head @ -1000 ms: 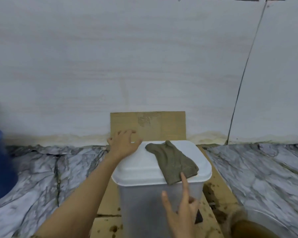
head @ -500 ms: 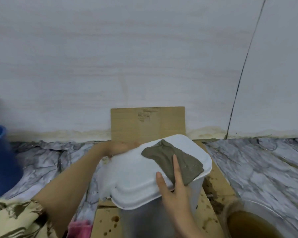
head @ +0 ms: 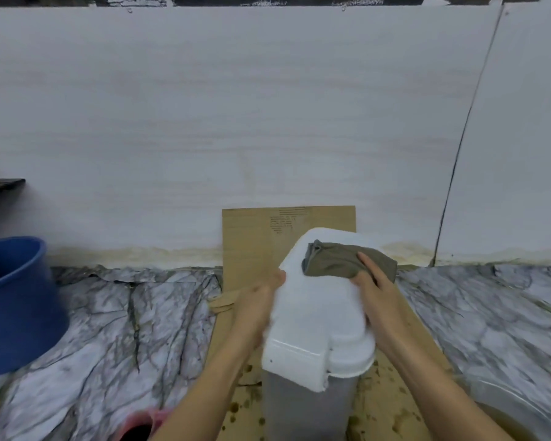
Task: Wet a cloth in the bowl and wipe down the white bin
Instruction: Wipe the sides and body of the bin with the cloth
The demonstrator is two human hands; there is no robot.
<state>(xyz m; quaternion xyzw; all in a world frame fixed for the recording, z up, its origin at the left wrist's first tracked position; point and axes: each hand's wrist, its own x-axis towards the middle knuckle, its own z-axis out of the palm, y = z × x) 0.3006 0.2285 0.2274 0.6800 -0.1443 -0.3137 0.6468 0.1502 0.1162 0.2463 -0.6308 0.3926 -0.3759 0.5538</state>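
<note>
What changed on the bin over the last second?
The lid went from flat to tipped up steeply. The right hand, then just short of the cloth, now presses it onto the lid; the left hand moved from the lid's top to its left edge. The cardboard and blue tub stayed put.

A white plastic bin lid (head: 315, 316), smooth with a soft sheen, sits on a cloudy, translucent plastic bin body (head: 306, 409). A matt olive-grey cloth (head: 337, 262) with a fine woven texture lies on the lid. Beneath is flat brown cardboard (head: 255, 237), dull and spotted with dark stains. The floor (head: 124, 329) has a marble-patterned sheet, grey-veined and wrinkled at its edge. A blue plastic tub (head: 16, 300) looks smooth. The wall (head: 236, 122) is pale and matt.
</note>
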